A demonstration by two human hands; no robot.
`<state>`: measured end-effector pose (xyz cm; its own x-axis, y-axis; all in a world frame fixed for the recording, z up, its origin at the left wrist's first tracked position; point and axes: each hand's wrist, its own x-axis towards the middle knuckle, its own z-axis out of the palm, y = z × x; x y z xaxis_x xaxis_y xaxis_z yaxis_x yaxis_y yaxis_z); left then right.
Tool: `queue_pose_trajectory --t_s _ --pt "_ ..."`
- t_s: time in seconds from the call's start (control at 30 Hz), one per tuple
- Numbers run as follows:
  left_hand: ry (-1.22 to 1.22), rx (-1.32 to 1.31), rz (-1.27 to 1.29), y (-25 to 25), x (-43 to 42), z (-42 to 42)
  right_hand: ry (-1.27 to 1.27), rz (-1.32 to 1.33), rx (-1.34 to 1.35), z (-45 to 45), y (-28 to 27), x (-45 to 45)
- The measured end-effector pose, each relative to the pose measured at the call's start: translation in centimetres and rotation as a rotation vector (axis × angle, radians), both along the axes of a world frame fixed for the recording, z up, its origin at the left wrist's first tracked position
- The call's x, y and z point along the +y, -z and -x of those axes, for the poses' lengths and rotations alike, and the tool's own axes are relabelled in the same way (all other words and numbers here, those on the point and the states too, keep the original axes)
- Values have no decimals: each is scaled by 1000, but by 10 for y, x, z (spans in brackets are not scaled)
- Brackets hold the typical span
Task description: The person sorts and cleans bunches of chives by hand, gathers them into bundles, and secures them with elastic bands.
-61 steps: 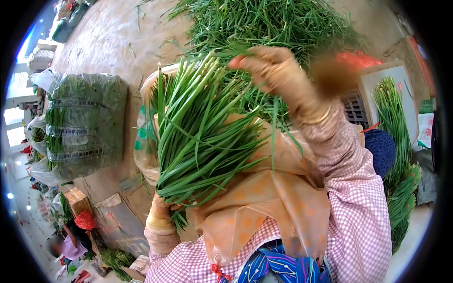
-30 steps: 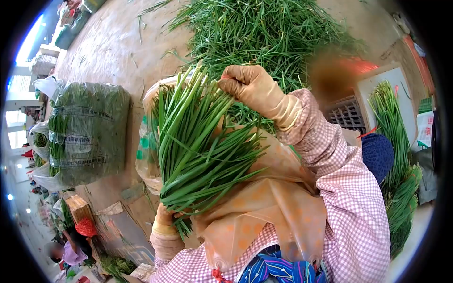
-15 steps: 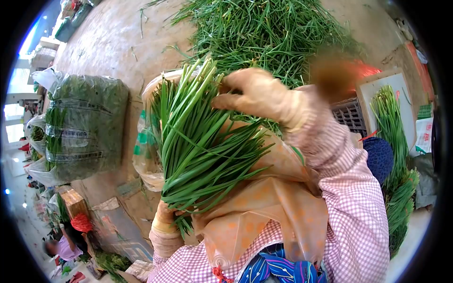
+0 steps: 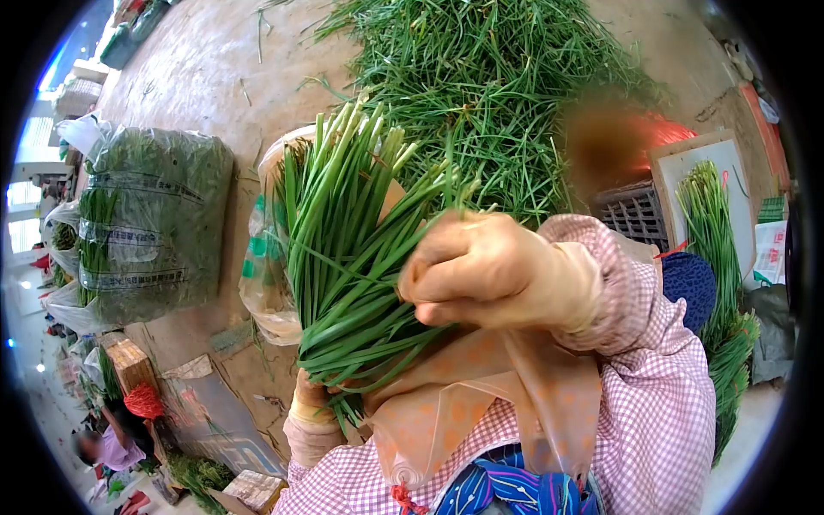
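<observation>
A thick bunch of garlic chives point(image 4: 343, 232) lies across my lap, pale cut ends pointing away and dark leaf tips towards me. My left hand point(image 4: 307, 396), in a pale yellow glove, supports the leaf end at the lower left; its fingers are mostly hidden beneath the leaves. At the right side of the bunch, my gloved right hand point(image 4: 485, 270) is closed around some of the chives, whose stems stick out above the fist. An orange-patterned plastic apron point(image 4: 481, 378) spreads under the bunch. Beyond it is a large loose heap of chives point(image 4: 481, 94).
A plastic-wrapped bale of greens point(image 4: 163, 219) stands on the left. To the right are a dark plastic crate point(image 4: 633, 215), a white-faced board point(image 4: 699, 150) and stacked chives point(image 4: 717, 249). A person point(image 4: 120, 442) is in the far lower left.
My right hand has come down and closer from the cut ends, closing from loosely bent fingers into a fist. Some stems on the right now fan away from the bunch.
</observation>
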<state>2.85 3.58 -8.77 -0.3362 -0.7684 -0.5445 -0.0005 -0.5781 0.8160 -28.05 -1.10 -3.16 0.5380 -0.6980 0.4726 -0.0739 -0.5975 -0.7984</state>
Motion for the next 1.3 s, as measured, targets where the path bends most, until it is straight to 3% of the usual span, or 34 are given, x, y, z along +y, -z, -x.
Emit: queue_pose_trajectory --t_s 0.03,0.07,0.17,0.2,0.4,0.47,0.53,0.6,0.77,0.93,1.0,1.07,1.1,1.13,1.2,1.27,1.3 --pt "1 0 2 0 0 1 -137 -271 -380 1 0 3" --pt "0 1 2 0 1 1 -245 -572 -574 9 -6 6" --pt "0 2 3 -1 2 1 286 -781 -224 19 -30 -13" --pt "4 3 5 0 2 1 427 -644 -302 6 -11 -27" --pt "0 1 23 -1 6 -2 278 -899 -132 -29 27 -67" --pt "-2 -3 30 -3 7 -5 279 -823 -133 -30 23 -60" --pt "-7 -7 37 -2 10 -7 210 -920 -308 -28 14 -49" --pt "-3 -12 47 -3 13 -8 -48 -1164 -527 -3 16 -41" --pt "14 -32 81 -8 20 -11 -240 -915 -1033 40 38 -9" --pt "21 -79 109 -13 21 -6 -223 -518 -1301 134 44 -18" --pt "18 -115 121 -15 21 -6 104 -515 -1011 146 41 -29" --pt "106 -194 227 -16 19 -7 532 -769 -186 160 46 -54" --pt "107 -190 235 -17 18 -7 862 -419 489 154 83 -59" --pt "141 -245 263 -19 17 -8 836 -356 482 154 111 -57" --pt "178 -295 273 -17 19 -8 587 -811 -154 110 66 -50" --pt "62 -173 82 -17 19 -9 228 -873 -511 92 51 -38" --pt "96 -195 215 -18 17 -7 164 -866 -456 83 40 -29"
